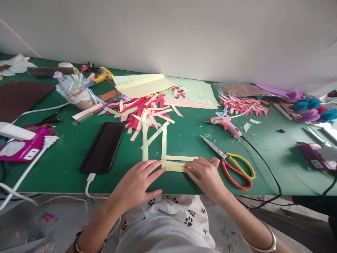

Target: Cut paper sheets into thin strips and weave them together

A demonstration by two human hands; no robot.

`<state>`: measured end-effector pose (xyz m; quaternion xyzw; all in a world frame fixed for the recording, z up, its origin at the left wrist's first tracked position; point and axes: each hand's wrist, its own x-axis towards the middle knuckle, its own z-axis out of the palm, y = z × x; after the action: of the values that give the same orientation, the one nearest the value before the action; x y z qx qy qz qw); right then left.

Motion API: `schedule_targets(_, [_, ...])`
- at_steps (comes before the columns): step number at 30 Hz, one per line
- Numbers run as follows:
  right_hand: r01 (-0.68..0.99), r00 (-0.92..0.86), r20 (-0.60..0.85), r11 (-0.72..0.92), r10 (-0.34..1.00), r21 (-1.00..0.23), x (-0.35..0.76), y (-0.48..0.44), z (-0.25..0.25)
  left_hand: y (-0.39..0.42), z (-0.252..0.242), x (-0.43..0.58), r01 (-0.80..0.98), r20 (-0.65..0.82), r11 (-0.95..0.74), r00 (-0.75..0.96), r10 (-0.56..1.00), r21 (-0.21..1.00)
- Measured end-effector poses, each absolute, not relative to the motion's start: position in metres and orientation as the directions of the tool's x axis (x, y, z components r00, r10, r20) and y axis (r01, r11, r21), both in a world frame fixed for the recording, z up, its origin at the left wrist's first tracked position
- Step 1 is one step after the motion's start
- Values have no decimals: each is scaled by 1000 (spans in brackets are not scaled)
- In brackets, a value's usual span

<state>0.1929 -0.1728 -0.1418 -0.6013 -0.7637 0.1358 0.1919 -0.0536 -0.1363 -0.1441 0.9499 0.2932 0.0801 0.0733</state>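
Near the table's front edge, a pale yellow-green paper strip (175, 166) lies crosswise between my hands. My left hand (139, 181) rests flat with its fingers stretched out, fingertips at the strip's left end. With bent fingers, my right hand (206, 174) grips the strip's right part, its thumb and fingers close together and partly hiding the paper. A narrower strip (181, 158) lies just beyond. Two upright strips (145, 140) and a slanting one (156, 135) lie farther off. Red-and-yellow handled scissors (234, 165) lie with open blades right of my right hand.
A black phone (103, 147) on a white cable lies at left. Behind is a pile of red and pink paper strips (142, 109). A pink glue gun (226, 124) trails a black cord at right. Purple power strips (23, 142) and a paper flower pot (76, 91) also stand around.
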Motion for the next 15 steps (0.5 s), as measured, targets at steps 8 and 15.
schedule_targets(8, [888, -228, 116, 256, 967, -383, 204, -169, -139, -137, -145, -54, 542, 109, -825, 821, 560, 159])
schedule_targets(15, [892, -267, 109, 288, 957, -349, 202, -165, -144, -138, -144, -54, 545, 118, -815, 812, 572, 197])
